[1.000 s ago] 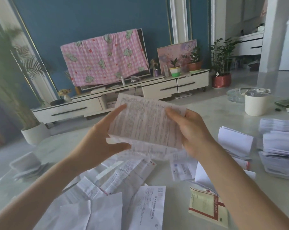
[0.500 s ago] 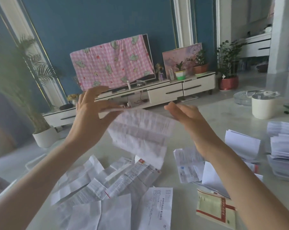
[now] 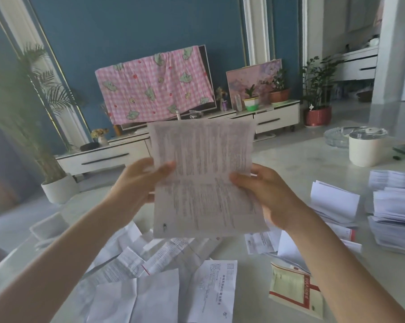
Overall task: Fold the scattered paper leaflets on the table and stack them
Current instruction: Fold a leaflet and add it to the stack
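Note:
I hold one printed paper leaflet (image 3: 206, 178) upright and spread out in the air above the table. My left hand (image 3: 138, 180) pinches its left edge, thumb on the front. My right hand (image 3: 264, 192) pinches its right edge the same way. A horizontal crease runs across the sheet's middle. Below it, scattered unfolded leaflets (image 3: 164, 276) cover the near part of the pale table (image 3: 301, 159). Folded leaflets (image 3: 331, 201) lie to the right, and stacks of folded sheets (image 3: 397, 206) sit at the far right.
A red-and-cream booklet (image 3: 294, 292) lies at the near right. A white lidded cup (image 3: 366, 148) and a glass dish (image 3: 336, 136) stand at the back right of the table. A white tray (image 3: 47, 227) sits at the left edge.
The leaflet hung loose from my left hand half a second ago, my right hand off it. Now both hands pinch its side edges and it is opened flat and upright.

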`<action>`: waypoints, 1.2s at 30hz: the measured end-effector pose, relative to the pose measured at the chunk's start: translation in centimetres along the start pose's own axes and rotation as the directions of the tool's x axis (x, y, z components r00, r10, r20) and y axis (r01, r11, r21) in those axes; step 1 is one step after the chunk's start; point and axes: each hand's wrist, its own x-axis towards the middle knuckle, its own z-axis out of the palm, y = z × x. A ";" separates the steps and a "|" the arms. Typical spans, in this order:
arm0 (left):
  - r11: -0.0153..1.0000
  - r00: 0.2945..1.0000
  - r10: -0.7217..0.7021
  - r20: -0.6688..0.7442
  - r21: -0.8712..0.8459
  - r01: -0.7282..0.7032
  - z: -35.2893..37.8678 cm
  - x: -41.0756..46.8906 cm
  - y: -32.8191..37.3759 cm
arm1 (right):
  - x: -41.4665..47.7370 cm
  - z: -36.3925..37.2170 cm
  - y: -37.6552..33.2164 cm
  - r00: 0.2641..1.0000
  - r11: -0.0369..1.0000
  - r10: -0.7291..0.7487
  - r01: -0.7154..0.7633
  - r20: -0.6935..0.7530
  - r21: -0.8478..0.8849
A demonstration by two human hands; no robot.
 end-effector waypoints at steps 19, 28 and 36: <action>0.972 0.971 -0.228 0.077 -0.046 0.231 0.0 -0.7 -2.7 | -0.6 -2.0 -0.5 0.975 0.984 0.064 -0.027 0.211 -0.177; 0.985 0.960 -0.074 0.269 0.173 0.028 1.9 -0.1 -1.6 | -1.9 -0.1 0.1 0.919 0.891 0.215 -0.047 0.329 -0.452; 0.979 0.959 -0.169 0.228 -0.077 0.191 4.1 -1.3 -3.7 | -1.1 -0.6 1.4 0.997 0.980 0.067 -0.061 0.026 -0.189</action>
